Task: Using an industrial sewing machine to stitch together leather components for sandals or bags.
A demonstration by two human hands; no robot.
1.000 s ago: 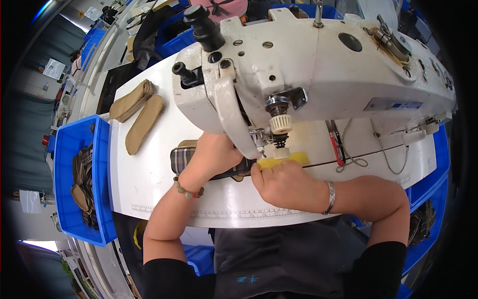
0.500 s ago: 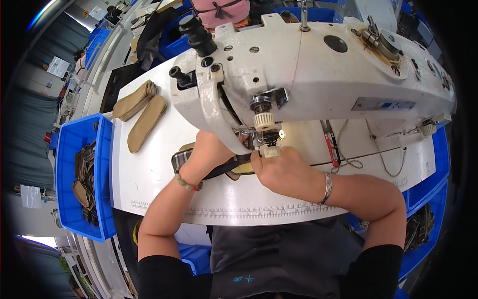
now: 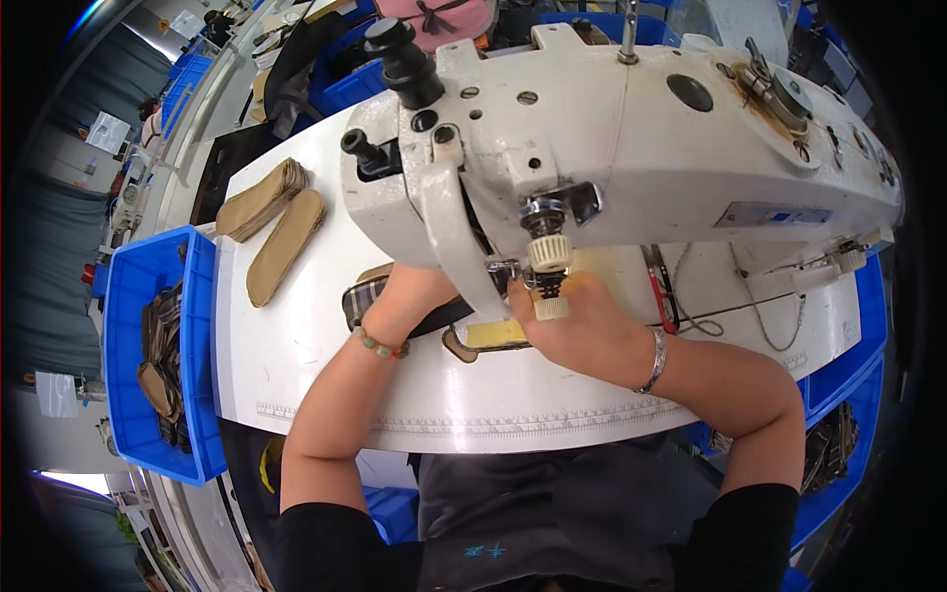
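I log round-ended plaid cloth, flat yellow strip, both inward of the bench's front edge, left hand arched over cloth, right hand curled, finger closure I cannot tell.

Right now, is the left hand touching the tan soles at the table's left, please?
Apart: the head view shows white tabletop plainly between the left hand and the tan soles.
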